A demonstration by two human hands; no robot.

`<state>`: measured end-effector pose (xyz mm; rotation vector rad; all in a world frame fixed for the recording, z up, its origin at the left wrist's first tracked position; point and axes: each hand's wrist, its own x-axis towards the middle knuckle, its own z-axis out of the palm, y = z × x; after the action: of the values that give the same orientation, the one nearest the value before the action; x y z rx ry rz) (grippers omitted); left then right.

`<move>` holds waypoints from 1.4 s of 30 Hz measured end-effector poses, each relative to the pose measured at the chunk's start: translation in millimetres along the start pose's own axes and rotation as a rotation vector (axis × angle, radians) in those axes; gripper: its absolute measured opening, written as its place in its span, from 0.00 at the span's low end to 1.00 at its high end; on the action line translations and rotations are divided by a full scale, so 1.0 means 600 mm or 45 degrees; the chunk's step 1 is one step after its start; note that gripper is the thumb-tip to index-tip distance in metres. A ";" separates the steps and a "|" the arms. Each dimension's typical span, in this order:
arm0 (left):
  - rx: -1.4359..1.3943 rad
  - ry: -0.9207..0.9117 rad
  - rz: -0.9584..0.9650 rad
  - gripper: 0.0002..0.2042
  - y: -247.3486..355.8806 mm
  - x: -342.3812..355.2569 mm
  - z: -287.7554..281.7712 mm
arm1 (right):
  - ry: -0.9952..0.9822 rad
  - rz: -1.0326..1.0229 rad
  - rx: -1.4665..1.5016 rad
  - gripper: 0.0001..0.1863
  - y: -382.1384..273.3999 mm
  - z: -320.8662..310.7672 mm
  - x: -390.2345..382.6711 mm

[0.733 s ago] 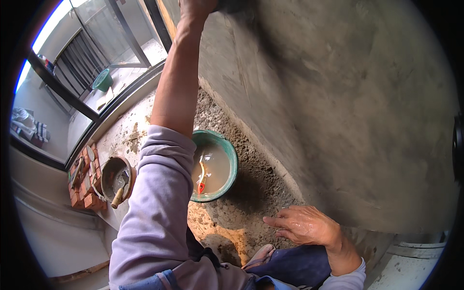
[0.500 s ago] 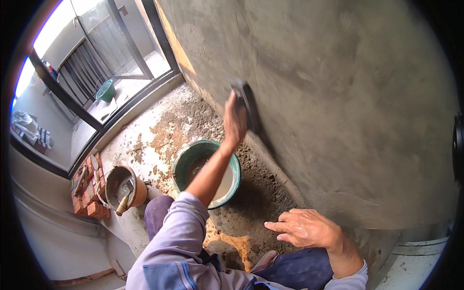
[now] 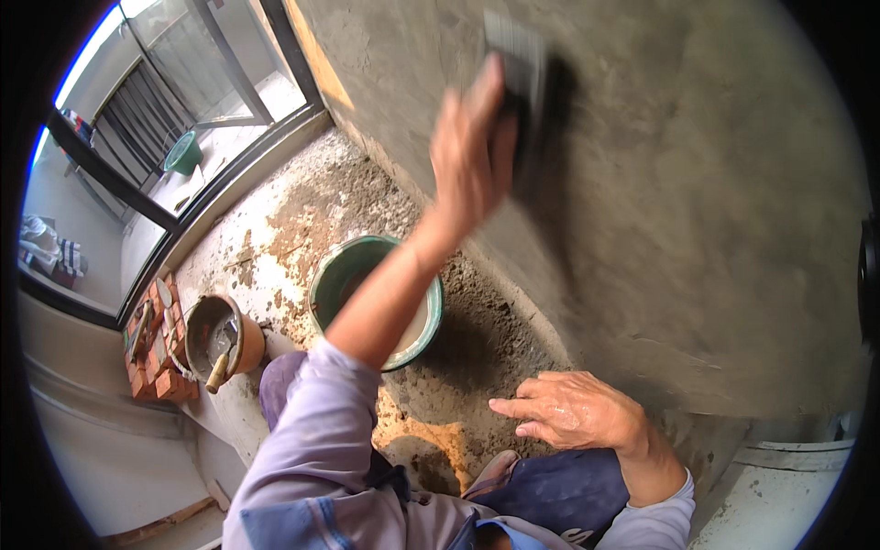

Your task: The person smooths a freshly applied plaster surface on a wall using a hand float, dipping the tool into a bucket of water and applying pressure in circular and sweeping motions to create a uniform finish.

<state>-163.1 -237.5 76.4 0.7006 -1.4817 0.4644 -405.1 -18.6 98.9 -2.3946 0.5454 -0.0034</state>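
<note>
My left hand (image 3: 472, 160) grips a dark plastering float (image 3: 521, 69), blurred by motion, against the grey plastered wall (image 3: 660, 220). My left forearm reaches across a round green tub (image 3: 435, 325) of cloudy water on the floor and hides part of it. Above my bent knee, my right hand (image 3: 577, 410) hovers wet and empty, forefinger stretched out and the other fingers loosely bent. To the left stands a brownish bucket (image 3: 250, 346) with grey mortar inside; a tool with a wooden handle (image 3: 217, 373) leans over its rim.
Stacked red bricks (image 3: 171, 386) with tools on top lie beyond the bucket. Mortar crumbs (image 3: 486, 293) cover the floor along the wall's foot. A dark-framed glass door (image 3: 174, 220) stands at the far left, with another green tub (image 3: 183, 154) beyond it.
My left hand has swept the float up and slightly right along the wall. My right hand keeps its pose; the whole view has shifted a little.
</note>
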 end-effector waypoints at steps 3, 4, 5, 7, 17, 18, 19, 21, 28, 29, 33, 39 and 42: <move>-0.105 -0.087 -0.151 0.30 0.089 -0.196 -0.005 | -0.020 0.069 -0.023 0.24 -0.005 0.002 -0.008; -0.107 -0.177 -0.241 0.30 0.110 -0.205 -0.015 | -0.050 0.112 -0.036 0.25 -0.008 0.002 -0.011; -0.106 -0.267 -0.331 0.30 0.119 -0.207 -0.018 | -0.080 0.153 -0.049 0.26 -0.010 0.003 -0.013; -0.095 -0.078 -0.231 0.29 0.096 -0.152 0.012 | -0.054 0.120 -0.100 0.25 -0.009 0.002 -0.015; 0.121 0.174 -0.352 0.23 -0.134 0.250 -0.032 | -0.042 0.141 -0.079 0.23 -0.022 -0.004 0.003; 0.264 0.099 -0.248 0.16 -0.148 0.125 -0.041 | -0.065 0.109 -0.075 0.24 -0.030 -0.004 0.012; -0.005 0.235 -0.244 0.19 -0.122 0.062 -0.022 | -0.094 0.130 -0.089 0.24 -0.031 -0.007 0.010; -0.151 0.249 -0.279 0.24 -0.018 -0.089 0.017 | -0.113 0.124 -0.101 0.25 -0.028 -0.001 0.005; -0.103 0.478 -0.235 0.20 0.026 0.100 0.017 | -0.217 0.177 -0.059 0.22 -0.021 0.016 0.007; -0.118 0.306 -0.635 0.18 -0.014 0.114 0.002 | -0.228 0.191 -0.050 0.22 -0.020 0.016 0.001; -0.056 0.260 -0.948 0.24 -0.085 0.012 -0.009 | -0.301 0.226 -0.164 0.25 -0.027 0.008 0.024; -0.344 0.036 -0.839 0.25 0.152 -0.144 0.005 | -0.263 0.036 0.003 0.22 -0.040 0.021 0.031; -0.116 0.114 -0.495 0.26 0.141 -0.003 0.014 | -0.312 0.169 -0.041 0.23 -0.041 0.017 0.023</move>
<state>-226.3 -181.4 85.8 0.8603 -1.2370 0.1276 -381.5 -0.6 104.2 -2.3407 0.5887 0.3544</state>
